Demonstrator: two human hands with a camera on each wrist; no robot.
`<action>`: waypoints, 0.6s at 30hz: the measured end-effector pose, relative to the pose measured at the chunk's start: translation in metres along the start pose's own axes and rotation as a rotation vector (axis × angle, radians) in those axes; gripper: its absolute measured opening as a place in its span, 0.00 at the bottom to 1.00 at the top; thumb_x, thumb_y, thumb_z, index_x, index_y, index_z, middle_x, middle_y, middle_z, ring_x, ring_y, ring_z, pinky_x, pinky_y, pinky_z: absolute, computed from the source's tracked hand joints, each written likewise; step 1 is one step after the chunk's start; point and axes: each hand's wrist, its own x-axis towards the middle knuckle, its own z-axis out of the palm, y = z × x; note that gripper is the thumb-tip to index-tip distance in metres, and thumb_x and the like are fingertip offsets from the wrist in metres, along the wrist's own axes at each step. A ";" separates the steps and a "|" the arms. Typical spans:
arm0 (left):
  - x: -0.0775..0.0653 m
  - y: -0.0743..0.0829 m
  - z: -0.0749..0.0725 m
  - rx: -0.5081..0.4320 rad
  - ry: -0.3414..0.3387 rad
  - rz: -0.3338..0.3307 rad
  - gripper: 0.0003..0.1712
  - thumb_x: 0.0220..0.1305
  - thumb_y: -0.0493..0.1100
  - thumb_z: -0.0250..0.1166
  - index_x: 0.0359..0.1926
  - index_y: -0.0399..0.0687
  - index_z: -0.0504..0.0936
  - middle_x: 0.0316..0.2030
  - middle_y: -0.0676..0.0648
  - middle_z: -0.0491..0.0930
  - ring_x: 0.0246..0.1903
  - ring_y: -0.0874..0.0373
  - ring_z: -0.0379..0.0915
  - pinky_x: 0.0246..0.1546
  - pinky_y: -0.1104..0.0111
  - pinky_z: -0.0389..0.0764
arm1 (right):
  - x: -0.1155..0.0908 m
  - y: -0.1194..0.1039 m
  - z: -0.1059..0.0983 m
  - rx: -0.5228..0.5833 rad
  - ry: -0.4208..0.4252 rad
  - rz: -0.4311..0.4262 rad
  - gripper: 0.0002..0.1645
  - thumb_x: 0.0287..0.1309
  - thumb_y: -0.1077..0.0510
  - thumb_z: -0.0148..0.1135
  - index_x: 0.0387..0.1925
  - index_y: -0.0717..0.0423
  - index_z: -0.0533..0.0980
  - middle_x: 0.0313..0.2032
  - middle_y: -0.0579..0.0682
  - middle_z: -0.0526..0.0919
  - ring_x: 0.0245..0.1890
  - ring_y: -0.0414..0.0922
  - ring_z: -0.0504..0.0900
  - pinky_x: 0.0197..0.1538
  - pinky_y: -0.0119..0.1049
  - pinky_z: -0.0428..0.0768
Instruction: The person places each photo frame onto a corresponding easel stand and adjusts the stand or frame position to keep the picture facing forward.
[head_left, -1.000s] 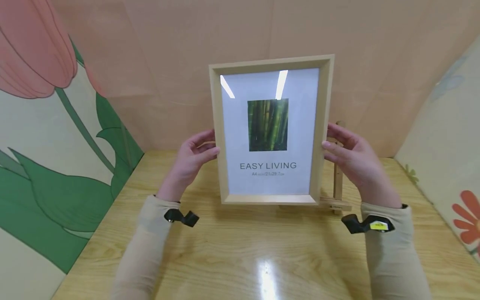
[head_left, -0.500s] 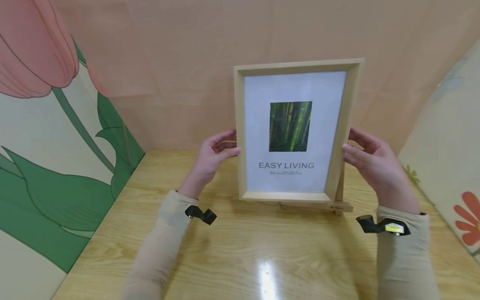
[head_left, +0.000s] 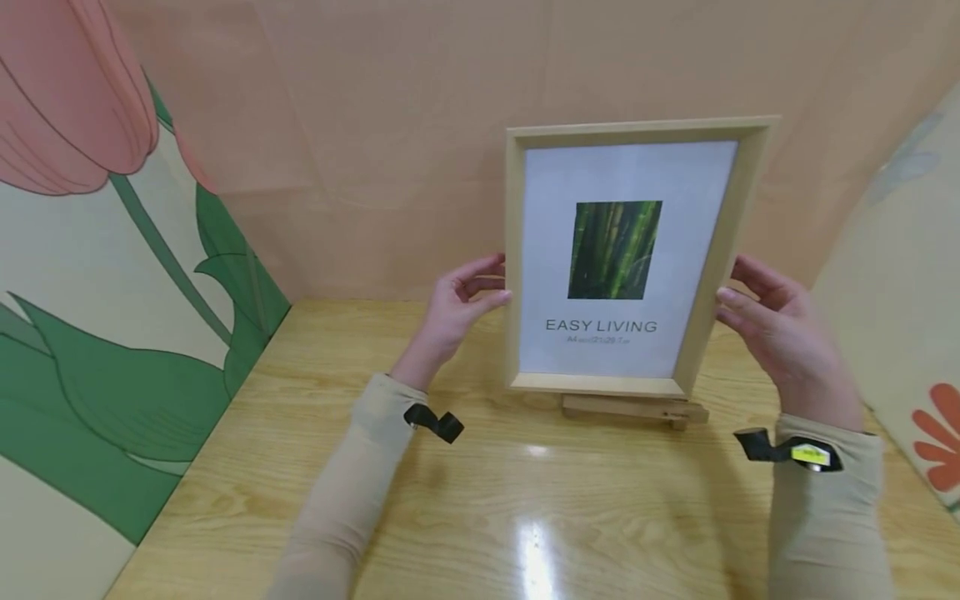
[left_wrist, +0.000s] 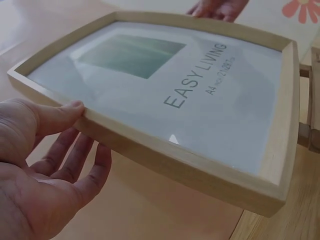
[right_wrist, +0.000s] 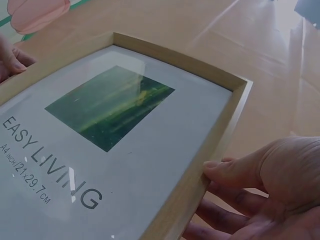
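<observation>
Picture frame (head_left: 632, 260): right of centre; I judge it stiff, breakable; grip sides.
Left hand (head_left: 453, 308), right hand (head_left: 797, 335): pinching opposite side edges.
Wooden stand (head_left: 622, 407): mostly hidden; contact unclear.

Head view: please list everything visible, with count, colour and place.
Picture frame: 1, pale, right of centre
Sheet: 1, white, inside frame
Bamboo picture: 1, green, on sheet
Stand: 1, brown, partly behind frame
Table: 1, tan, below
Backdrop: 1, pinkish, behind
Left panel: 1, pink, green and white, left
Right panel: 1, pale, right
Painted flower: 1, red, on right panel
Wrist devices: 2, black, at wrists
Sleeves: 2, beige, on arms
Hands: 2, bare, gripping frame's sides
</observation>
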 end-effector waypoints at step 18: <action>0.001 0.006 0.004 0.026 0.002 -0.040 0.30 0.54 0.22 0.65 0.60 0.31 0.72 0.51 0.33 0.76 0.50 0.42 0.74 0.47 0.62 0.81 | -0.002 0.000 0.006 0.141 0.033 -0.016 0.28 0.60 0.83 0.41 0.59 0.68 0.71 0.45 0.56 0.81 0.40 0.48 0.82 0.41 0.36 0.83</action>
